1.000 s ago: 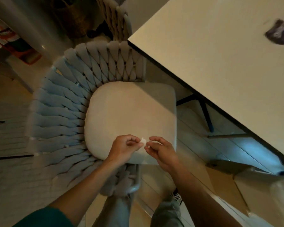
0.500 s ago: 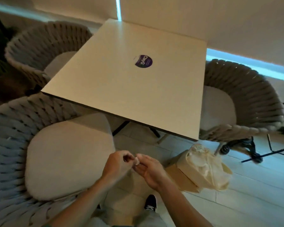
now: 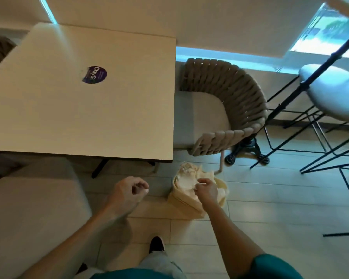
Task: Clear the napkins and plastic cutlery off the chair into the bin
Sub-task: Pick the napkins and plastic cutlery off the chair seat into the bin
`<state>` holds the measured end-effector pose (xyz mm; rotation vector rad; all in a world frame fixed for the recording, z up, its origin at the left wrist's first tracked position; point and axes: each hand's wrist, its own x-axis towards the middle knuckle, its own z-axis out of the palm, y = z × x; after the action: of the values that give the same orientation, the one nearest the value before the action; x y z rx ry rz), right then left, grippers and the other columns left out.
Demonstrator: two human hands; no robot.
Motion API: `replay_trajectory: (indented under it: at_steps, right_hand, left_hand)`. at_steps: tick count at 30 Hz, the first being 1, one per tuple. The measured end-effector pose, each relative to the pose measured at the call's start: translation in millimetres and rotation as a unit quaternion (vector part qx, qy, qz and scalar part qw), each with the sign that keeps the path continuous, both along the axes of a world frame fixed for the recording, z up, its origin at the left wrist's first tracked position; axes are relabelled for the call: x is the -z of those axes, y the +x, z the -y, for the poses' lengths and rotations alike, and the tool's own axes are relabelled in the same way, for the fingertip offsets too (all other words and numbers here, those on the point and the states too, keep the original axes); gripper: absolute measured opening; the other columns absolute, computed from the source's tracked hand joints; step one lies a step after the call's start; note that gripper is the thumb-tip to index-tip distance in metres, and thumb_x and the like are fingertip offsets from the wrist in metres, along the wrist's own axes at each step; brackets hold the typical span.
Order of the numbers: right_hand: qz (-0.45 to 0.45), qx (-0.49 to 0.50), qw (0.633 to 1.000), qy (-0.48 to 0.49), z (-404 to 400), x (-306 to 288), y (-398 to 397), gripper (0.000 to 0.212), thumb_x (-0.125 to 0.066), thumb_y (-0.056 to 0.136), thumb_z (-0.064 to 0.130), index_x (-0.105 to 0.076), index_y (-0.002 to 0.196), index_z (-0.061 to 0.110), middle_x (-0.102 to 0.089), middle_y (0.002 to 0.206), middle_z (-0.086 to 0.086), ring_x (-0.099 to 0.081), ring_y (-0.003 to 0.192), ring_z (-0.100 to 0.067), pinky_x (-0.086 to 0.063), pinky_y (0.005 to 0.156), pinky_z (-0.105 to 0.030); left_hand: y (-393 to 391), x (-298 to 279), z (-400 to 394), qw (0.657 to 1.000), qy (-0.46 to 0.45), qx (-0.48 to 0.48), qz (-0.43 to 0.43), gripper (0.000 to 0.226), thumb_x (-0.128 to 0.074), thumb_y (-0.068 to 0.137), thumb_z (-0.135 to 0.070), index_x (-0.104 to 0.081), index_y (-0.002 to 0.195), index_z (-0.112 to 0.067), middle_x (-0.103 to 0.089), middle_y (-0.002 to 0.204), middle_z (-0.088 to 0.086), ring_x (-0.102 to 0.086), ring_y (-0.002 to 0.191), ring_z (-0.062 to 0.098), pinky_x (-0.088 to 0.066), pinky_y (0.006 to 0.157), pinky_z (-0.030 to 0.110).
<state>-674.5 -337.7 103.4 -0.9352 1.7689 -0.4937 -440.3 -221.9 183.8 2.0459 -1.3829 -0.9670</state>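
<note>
**Right hand over the bin, the chair seat bare where it shows**

The right hand is stretched out over the open bin, a pale bag-lined container on the floor just past the near right corner of the table. Its fingers are curled inward with the tips drawn together, as they would be around a small scrap, but nothing can be made out between them against the crumpled pale liner. Whether the hand holds a piece of napkin or has nothing in it cannot be told. Its place directly above the bin's mouth suits a drop: anything let go there would fall inside and not onto the tiles.

The left hand hangs in the air between the chair and the bin, clear of both. Its fingers are curled loosely toward the thumb. There is a faint pale speck at the fingertips, too small to name, so I cannot say if it pinches anything.

The chair that the task concerns is at the near left, its pale seat cushion partly under the table edge. No napkins or cutlery are visible on the part of the seat in view, which suggests the job is close to done. A second woven chair stands on the far side of the table.
</note>
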Motion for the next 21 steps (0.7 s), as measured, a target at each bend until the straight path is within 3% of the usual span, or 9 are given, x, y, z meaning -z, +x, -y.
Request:
replay_trajectory:
  at_steps: [4,11,13,16,21]
  right_hand:
    - [-0.084,-0.004,0.996,-0.031,27.9,12.8,-30.4,0.030,-0.055,0.082,0.003,-0.064,0.110,0.009,-0.068,0.094,-0.008,-0.061,0.073,-0.016,-0.048,0.064,-0.025]
    - [-0.084,-0.046,0.995,-0.007,40.0,34.7,-32.7,0.042,-0.059,0.083,0.001,-0.058,0.124,0.010,-0.062,0.124,-0.010,-0.062,0.105,-0.025,-0.052,0.093,-0.038]
    - [-0.092,-0.057,0.994,-0.008,37.0,32.9,-29.3,0.042,-0.055,0.085,-0.001,-0.057,0.125,0.010,-0.060,0.126,-0.010,-0.060,0.104,-0.023,-0.049,0.088,-0.029]
    - [-0.108,-0.076,0.991,-0.022,31.1,27.0,-23.1,0.040,-0.050,0.088,0.000,-0.055,0.127,0.009,-0.059,0.124,-0.011,-0.054,0.088,-0.018,-0.043,0.079,-0.026]
    - [-0.099,-0.090,0.990,-0.049,11.2,16.0,-9.6,0.037,-0.052,0.088,0.008,-0.058,0.124,0.014,-0.058,0.127,-0.010,-0.059,0.101,-0.024,-0.053,0.088,-0.039]
  left_hand:
    - [-8.4,-0.1,16.3,1.000,0.001,-0.007,0.004,0.004,-0.068,0.084,-0.023,-0.067,0.086,-0.026,-0.063,0.090,-0.007,-0.059,0.082,0.008,-0.051,0.072,0.023]
    - [-10.3,1.0,25.8,1.000,0.013,-0.008,0.015,0.005,-0.067,0.085,-0.025,-0.065,0.086,-0.030,-0.062,0.091,-0.006,-0.057,0.081,0.004,-0.040,0.065,0.012]
    - [-8.3,-0.1,25.0,1.000,0.015,-0.013,0.014,0.005,-0.067,0.085,-0.025,-0.065,0.086,-0.029,-0.062,0.091,-0.006,-0.057,0.081,0.004,-0.040,0.066,0.013]
    - [-4.0,-1.9,22.0,1.000,0.008,-0.028,0.009,0.004,-0.067,0.084,-0.025,-0.067,0.086,-0.027,-0.063,0.091,-0.004,-0.059,0.081,0.006,-0.043,0.068,0.015]
    - [6.4,-6.1,7.5,0.999,0.006,-0.043,-0.015,0.005,-0.066,0.085,-0.024,-0.068,0.089,-0.023,-0.063,0.092,-0.005,-0.059,0.083,0.007,-0.043,0.068,0.014]
